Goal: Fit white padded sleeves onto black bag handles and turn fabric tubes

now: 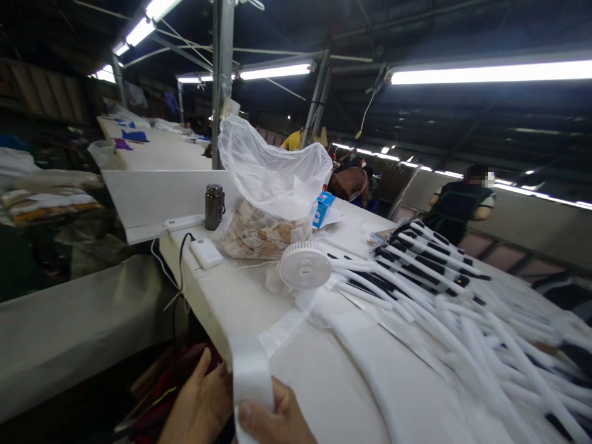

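A wide, glossy white band [252, 370] hangs over the table's near edge, bent in a loop at its near end. My right hand [280, 416] pinches this band, with the thumb pressed on its face. To the left, my left hand [201, 394] is beside the band, its thumb stretched up and apart; its fingertips are partly hidden near the table edge. From the band, a thinner translucent length [287, 330] runs back across the white table [319, 382] toward a small white fan [305, 265]. A long white padded tube [356, 351] curves over the tabletop to the right.
Many white tubes with black pieces [439, 296] are piled on the right. Behind the fan stands a clear bag of brown scraps [263, 228], near a dark flask [214, 206], a white power bank [206, 253] and cables. A person [456, 206] stands farther back.
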`<state>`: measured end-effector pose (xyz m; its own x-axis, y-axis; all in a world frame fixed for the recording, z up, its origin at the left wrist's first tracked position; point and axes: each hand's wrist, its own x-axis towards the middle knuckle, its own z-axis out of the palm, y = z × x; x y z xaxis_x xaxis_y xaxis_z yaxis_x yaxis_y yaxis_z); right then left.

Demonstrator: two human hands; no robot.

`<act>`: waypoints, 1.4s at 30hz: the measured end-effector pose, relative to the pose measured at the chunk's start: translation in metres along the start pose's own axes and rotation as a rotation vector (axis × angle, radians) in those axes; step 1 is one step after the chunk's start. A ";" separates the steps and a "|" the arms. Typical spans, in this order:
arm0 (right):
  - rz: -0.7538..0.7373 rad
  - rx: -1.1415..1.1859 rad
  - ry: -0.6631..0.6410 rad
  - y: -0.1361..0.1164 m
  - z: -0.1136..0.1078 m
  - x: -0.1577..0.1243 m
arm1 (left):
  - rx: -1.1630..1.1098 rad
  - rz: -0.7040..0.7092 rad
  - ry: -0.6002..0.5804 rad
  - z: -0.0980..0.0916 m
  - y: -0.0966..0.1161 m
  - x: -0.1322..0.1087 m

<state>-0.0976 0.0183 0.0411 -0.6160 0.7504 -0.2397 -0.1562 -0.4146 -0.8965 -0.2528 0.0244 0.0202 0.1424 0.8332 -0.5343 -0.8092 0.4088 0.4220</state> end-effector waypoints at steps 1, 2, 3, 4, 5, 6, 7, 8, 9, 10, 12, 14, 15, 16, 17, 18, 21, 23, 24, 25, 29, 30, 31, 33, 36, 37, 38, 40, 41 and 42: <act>0.006 -0.004 -0.008 0.002 -0.001 0.004 | -0.010 -0.015 0.003 -0.001 -0.004 -0.004; 0.011 -0.002 -0.013 0.005 0.000 0.008 | -0.031 -0.027 0.010 0.000 -0.006 -0.007; 0.011 0.003 -0.010 0.009 0.001 0.012 | -0.053 -0.028 0.015 0.003 -0.008 -0.009; 0.009 0.012 0.001 0.013 0.003 0.015 | -0.066 -0.015 0.021 0.007 -0.008 -0.011; 0.006 0.022 0.017 0.016 0.006 0.019 | -0.063 0.010 0.031 0.011 -0.008 -0.012; 0.008 0.033 0.027 0.018 0.009 0.021 | -0.043 0.044 0.046 0.015 -0.007 -0.011; 0.017 0.043 0.026 0.019 0.012 0.023 | -0.009 0.078 0.063 0.019 -0.005 -0.010; 0.030 0.054 0.015 0.019 0.015 0.025 | 0.036 0.108 0.084 0.022 -0.001 -0.008; 0.043 0.071 0.004 0.019 0.017 0.026 | 0.086 0.134 0.102 0.025 0.003 -0.006; 0.057 0.091 -0.006 0.019 0.019 0.027 | 0.130 0.159 0.117 0.027 0.009 -0.002; 0.079 0.140 -0.010 0.021 0.019 0.028 | 0.207 0.203 0.107 0.031 0.022 0.009; 0.086 0.197 0.030 0.028 0.017 0.031 | 0.306 0.239 0.038 0.035 0.036 0.024; 0.089 0.221 0.054 0.031 0.015 0.032 | 0.373 0.258 -0.008 0.037 0.042 0.034; 0.093 0.241 0.077 0.035 0.013 0.034 | 0.443 0.274 -0.048 0.039 0.049 0.045; 0.094 0.256 0.100 0.037 0.011 0.036 | 0.518 0.292 -0.082 0.042 0.055 0.057; 0.094 0.265 0.115 0.038 0.009 0.037 | 0.594 0.308 -0.100 0.045 0.061 0.069; 0.070 0.273 0.183 0.036 0.003 0.043 | 0.722 0.321 -0.097 0.054 0.074 0.105; 0.052 0.275 0.249 0.034 -0.001 0.046 | 0.794 0.339 -0.104 0.060 0.079 0.123; 0.051 0.279 0.274 0.034 -0.003 0.047 | 0.837 0.350 -0.114 0.062 0.080 0.131; 0.056 0.286 0.290 0.035 -0.005 0.048 | 0.879 0.360 -0.129 0.063 0.080 0.137; 0.069 0.320 0.216 0.041 -0.012 0.048 | 1.023 0.377 -0.205 0.066 0.077 0.154; 0.064 0.322 0.176 0.042 -0.014 0.048 | 1.051 0.383 -0.220 0.066 0.076 0.158; 0.063 0.324 0.143 0.042 -0.015 0.047 | 1.076 0.392 -0.231 0.067 0.077 0.161; 0.087 0.341 0.130 0.040 -0.015 0.047 | 1.123 0.420 -0.243 0.069 0.081 0.170; 0.125 0.382 0.179 0.033 -0.014 0.052 | 1.197 0.465 -0.250 0.079 0.093 0.185; 0.115 0.394 0.197 0.030 -0.012 0.055 | 1.226 0.477 -0.259 0.083 0.097 0.190; 0.098 0.401 0.208 0.027 -0.011 0.058 | 1.257 0.488 -0.275 0.087 0.101 0.195; 0.074 0.406 0.201 0.022 -0.010 0.064 | 1.318 0.509 -0.321 0.096 0.107 0.202; 0.076 0.404 0.179 0.021 -0.009 0.065 | 1.346 0.518 -0.349 0.101 0.109 0.205; 0.090 0.399 0.149 0.020 -0.009 0.066 | 1.373 0.524 -0.376 0.104 0.110 0.207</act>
<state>-0.1340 0.0640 0.0035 -0.5274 0.7562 -0.3874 -0.4115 -0.6262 -0.6622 -0.2529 0.2810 0.0324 0.3205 0.9472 0.0112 0.2992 -0.1125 0.9475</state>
